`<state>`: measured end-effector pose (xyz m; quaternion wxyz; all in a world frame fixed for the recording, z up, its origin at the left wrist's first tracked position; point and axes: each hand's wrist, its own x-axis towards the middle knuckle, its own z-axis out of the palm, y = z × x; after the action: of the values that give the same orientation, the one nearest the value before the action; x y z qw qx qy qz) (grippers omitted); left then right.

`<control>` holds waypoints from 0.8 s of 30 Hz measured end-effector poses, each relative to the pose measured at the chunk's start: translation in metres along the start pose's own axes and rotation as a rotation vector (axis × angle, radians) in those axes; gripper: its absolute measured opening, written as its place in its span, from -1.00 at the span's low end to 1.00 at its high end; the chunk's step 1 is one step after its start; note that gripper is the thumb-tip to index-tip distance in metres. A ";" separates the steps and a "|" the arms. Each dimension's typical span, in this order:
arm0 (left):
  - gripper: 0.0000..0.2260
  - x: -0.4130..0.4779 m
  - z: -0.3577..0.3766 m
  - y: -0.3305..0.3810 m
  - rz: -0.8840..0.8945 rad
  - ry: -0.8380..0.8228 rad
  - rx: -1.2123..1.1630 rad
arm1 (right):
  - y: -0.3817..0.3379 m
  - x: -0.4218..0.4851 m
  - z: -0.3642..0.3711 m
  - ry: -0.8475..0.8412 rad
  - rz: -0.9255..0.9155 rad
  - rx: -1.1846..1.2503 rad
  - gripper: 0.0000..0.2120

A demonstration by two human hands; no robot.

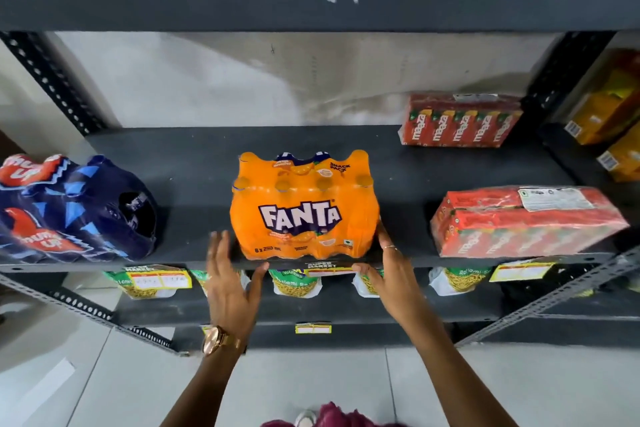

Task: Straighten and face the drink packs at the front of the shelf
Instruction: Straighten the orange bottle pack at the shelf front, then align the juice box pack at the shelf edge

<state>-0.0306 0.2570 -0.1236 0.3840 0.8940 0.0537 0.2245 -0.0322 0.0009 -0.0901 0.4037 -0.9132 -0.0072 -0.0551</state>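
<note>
An orange Fanta pack (303, 206) stands at the front middle of the dark shelf (194, 163), its label facing me. My left hand (230, 282) is open just left of the pack's lower corner, fingers spread, thumb under the shelf edge. My right hand (389, 274) is open at the pack's lower right corner, fingertips against its side. A blue Thums Up pack (69, 208) lies at the front left. A red Maaza carton pack (526, 222) sits askew at the front right. Another Maaza pack (460, 121) stands at the back right.
Yellow price tags (157, 279) hang on the shelf's front edge. Snack bags (294, 284) fill the shelf below. Perforated metal uprights (52, 80) frame both sides. Yellow boxes (609, 114) sit on the neighbouring rack at right. An upper shelf (311, 0) runs overhead.
</note>
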 end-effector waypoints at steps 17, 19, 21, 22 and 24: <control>-0.38 -0.065 0.185 0.228 0.091 -0.402 -0.039 | 0.212 -0.017 -0.234 0.209 0.200 -0.033 -0.37; -0.47 -0.065 0.190 0.219 0.037 -0.397 -0.016 | 0.217 -0.013 -0.235 0.225 0.191 -0.062 -0.52; -0.53 -0.065 0.193 0.215 -0.015 -0.376 -0.038 | 0.217 -0.011 -0.235 0.273 0.147 -0.122 -0.59; -0.55 -0.065 0.193 0.215 -0.021 -0.357 -0.054 | 0.216 -0.009 -0.234 0.283 0.128 -0.134 -0.62; -0.59 -0.066 0.192 0.215 -0.005 -0.311 -0.078 | 0.214 -0.006 -0.235 0.279 0.090 -0.121 -0.68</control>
<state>-0.0212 -0.0385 -0.1103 0.4227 0.9023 -0.0129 0.0842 -0.0480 -0.3172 -0.0913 0.3471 -0.9188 0.0931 -0.1636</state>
